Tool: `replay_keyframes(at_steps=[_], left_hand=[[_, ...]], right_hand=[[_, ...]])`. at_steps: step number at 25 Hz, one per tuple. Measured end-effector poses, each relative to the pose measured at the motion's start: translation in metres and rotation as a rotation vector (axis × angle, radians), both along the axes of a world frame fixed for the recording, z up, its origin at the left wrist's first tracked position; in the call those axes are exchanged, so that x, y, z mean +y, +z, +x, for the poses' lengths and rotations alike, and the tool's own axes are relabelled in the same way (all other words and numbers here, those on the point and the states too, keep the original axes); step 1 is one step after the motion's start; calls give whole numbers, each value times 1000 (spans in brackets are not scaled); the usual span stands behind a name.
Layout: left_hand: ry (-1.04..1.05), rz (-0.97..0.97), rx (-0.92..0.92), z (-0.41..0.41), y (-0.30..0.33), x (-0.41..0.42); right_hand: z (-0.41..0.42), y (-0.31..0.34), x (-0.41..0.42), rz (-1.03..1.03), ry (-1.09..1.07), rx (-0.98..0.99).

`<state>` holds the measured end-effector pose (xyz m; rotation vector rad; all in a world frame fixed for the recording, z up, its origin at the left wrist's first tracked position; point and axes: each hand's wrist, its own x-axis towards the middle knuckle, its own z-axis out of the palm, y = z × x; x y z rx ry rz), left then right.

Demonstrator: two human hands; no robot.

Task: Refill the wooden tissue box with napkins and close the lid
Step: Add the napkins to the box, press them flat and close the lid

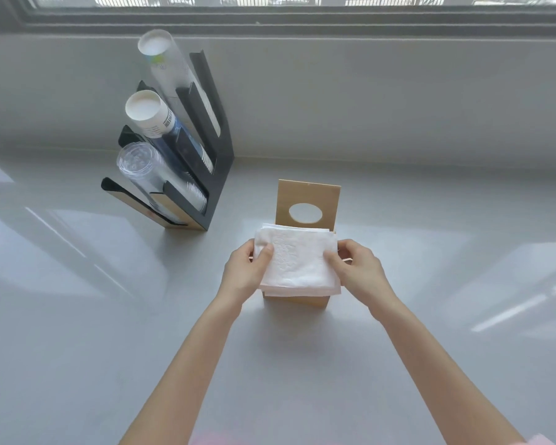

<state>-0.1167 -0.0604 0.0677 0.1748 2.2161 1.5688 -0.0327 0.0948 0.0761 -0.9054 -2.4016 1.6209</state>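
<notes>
Centre of frame: left hand (243,273) and right hand (357,268), fingers curled closed on opposite edges of the napkin stack (297,263), hold it over the open wooden tissue box (294,300); lid (307,203) upright behind. Lowering level, corners aligned, should prevent snagging.

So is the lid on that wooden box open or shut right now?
Open. The lid with its oval hole stands upright behind the wooden box, while both hands hold the napkins over the opening.

Napkins (297,260) hide the tissue box (294,301) opening.
</notes>
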Motion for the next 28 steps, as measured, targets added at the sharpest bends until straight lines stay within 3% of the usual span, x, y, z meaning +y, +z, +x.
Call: replay_keyframes(at_steps=[6,12,19,28], left_hand=[[-59,-121,117,-30,-5,9],[-161,-408,312,-43,-18,25],[-245,-589,597,-41,-30,30],[-459,-867,800,-40,-35,35]], right_hand=[[-28,-6,8,151,-4,-68],[-39,-20,8,355,18,-168],[-41,-23,1,728,138,-323],[-52,-30,-1,938,313,-463]])
